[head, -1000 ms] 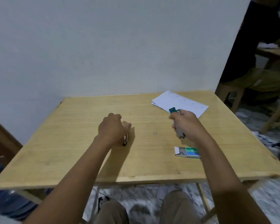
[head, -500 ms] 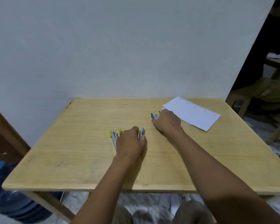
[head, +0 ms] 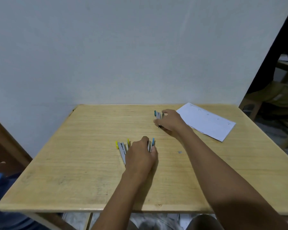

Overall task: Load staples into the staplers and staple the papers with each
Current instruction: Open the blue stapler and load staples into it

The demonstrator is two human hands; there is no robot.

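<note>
Head view of the wooden table (head: 76, 171). At table centre the left hand (head: 140, 156), fingers bent together, lies between the yellow stapler (head: 121, 148) and the blue stapler (head: 152, 143); whether it grips either cannot be told. Farther right, the right hand (head: 171, 121) curls its fingers round the teal stapler (head: 158, 114). The papers (head: 206, 122) lie at the far right.
</note>
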